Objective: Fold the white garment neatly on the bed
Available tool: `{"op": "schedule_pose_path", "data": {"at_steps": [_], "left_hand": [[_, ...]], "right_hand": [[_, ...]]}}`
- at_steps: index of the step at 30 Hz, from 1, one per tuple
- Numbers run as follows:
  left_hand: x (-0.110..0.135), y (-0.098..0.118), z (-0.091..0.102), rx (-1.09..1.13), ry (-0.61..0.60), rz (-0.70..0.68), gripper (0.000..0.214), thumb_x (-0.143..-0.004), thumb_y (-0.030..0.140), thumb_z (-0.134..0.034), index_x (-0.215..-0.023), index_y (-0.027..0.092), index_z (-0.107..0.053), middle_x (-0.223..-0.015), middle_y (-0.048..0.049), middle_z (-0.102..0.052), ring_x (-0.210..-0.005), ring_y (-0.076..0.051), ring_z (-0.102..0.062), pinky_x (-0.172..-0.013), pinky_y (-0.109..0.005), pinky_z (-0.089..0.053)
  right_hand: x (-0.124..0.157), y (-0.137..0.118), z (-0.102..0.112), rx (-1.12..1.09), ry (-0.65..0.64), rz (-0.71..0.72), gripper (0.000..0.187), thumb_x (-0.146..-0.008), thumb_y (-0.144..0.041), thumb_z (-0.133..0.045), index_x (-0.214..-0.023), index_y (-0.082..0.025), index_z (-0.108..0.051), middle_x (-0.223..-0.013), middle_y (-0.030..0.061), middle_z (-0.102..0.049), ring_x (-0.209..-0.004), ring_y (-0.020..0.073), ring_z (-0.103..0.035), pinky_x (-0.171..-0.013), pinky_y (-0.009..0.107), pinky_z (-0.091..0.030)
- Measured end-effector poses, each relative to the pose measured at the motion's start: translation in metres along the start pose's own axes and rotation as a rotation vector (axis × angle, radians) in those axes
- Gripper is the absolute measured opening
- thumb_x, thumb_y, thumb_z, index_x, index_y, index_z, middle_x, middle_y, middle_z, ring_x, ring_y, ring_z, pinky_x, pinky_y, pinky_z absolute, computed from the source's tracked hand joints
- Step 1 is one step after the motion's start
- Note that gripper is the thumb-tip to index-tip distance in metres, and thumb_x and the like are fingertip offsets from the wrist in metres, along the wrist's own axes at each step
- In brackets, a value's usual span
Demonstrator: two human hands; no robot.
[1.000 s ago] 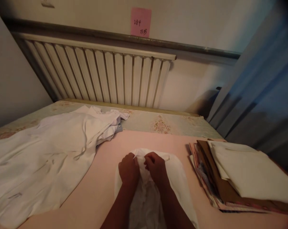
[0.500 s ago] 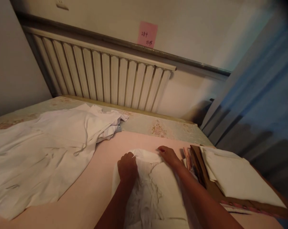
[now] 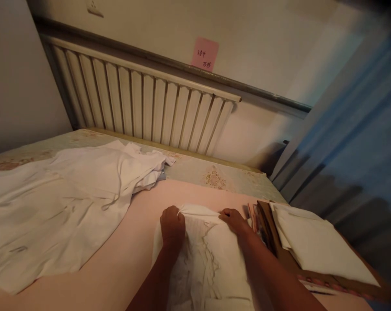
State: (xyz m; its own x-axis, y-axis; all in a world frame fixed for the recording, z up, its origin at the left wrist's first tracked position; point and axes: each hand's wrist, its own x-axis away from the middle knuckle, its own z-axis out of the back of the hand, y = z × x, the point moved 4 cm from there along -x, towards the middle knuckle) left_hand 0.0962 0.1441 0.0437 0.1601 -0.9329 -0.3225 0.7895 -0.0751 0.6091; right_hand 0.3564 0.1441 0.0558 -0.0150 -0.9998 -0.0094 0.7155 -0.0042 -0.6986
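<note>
A white garment (image 3: 211, 259), probably a shirt, lies on the pink sheet in front of me, its lower part cut off by the frame's bottom edge. At its upper left corner my left hand (image 3: 173, 226) is closed on the fabric. My right hand (image 3: 231, 219) pinches the upper right edge. Between the two hands the top edge is drawn into a taut fold, with a small label (image 3: 207, 223) just beneath it. Creases and a wavy edge run down the garment's middle.
Several white garments (image 3: 85, 185) are heaped on the left. Folded clothes (image 3: 325, 242), white over brown, are stacked on the right. A pink sheet (image 3: 117, 246) covers part of the flowered bed cover (image 3: 195, 170). Behind stand a radiator (image 3: 146, 103) and a blue curtain (image 3: 344, 129).
My right hand has closed on the garment's upper right edge, and the top edge is now pulled straighter. My left hand keeps its grip. The view has shifted slightly.
</note>
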Motion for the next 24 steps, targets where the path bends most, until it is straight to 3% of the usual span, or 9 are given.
{"op": "schedule_pose_path", "data": {"at_steps": [4,8,15,19,24], "left_hand": [[-0.002,-0.005,-0.006,0.230,0.089,-0.028,0.022,-0.075,0.014,-0.041,-0.089,0.018,-0.057,-0.084,-0.0060,-0.063,-0.086,-0.021,-0.058,-0.085,-0.033,-0.043],[-0.004,-0.009,-0.010,0.302,0.141,-0.036,0.030,-0.072,0.016,-0.042,-0.097,0.016,-0.059,-0.086,-0.0069,-0.064,-0.089,-0.022,-0.060,-0.089,-0.035,-0.044],[-0.004,-0.009,-0.009,0.222,0.051,0.042,0.015,-0.073,0.016,-0.044,-0.085,0.021,-0.052,-0.077,-0.0022,-0.058,-0.079,-0.020,-0.059,-0.082,-0.032,-0.043],[-0.003,-0.007,-0.006,0.168,-0.010,0.080,0.017,-0.072,0.013,-0.045,-0.086,0.021,-0.050,-0.078,-0.0017,-0.059,-0.077,-0.019,-0.059,-0.075,-0.030,-0.042],[-0.004,-0.007,-0.007,0.177,-0.034,0.050,0.025,-0.066,0.008,-0.045,-0.086,0.021,-0.052,-0.080,-0.0029,-0.062,-0.080,-0.021,-0.060,-0.075,-0.032,-0.042]], "right_hand": [[0.002,0.003,0.004,-0.016,0.029,-0.017,0.023,-0.066,-0.039,-0.052,-0.054,-0.020,-0.047,-0.055,-0.0032,-0.044,-0.059,0.0123,-0.041,-0.055,0.024,-0.031],[0.001,0.005,0.007,-0.024,-0.002,-0.027,0.025,-0.063,-0.042,-0.054,-0.055,-0.021,-0.044,-0.056,-0.0037,-0.042,-0.058,0.0117,-0.038,-0.054,0.024,-0.029],[0.000,0.015,0.014,0.012,-0.074,-0.096,0.032,-0.067,-0.046,-0.050,-0.048,-0.021,-0.040,-0.049,-0.0047,-0.035,-0.051,0.0100,-0.030,-0.049,0.025,-0.022],[0.004,0.016,0.015,-0.010,-0.124,-0.114,0.027,-0.062,-0.044,-0.057,-0.054,-0.020,-0.047,-0.051,-0.0053,-0.039,-0.050,0.0098,-0.033,-0.049,0.024,-0.025],[0.013,0.004,0.020,-0.005,-0.042,-0.062,0.017,-0.056,-0.032,-0.058,-0.059,-0.020,-0.046,-0.058,-0.0053,-0.043,-0.056,0.0104,-0.037,-0.053,0.023,-0.028]]}}
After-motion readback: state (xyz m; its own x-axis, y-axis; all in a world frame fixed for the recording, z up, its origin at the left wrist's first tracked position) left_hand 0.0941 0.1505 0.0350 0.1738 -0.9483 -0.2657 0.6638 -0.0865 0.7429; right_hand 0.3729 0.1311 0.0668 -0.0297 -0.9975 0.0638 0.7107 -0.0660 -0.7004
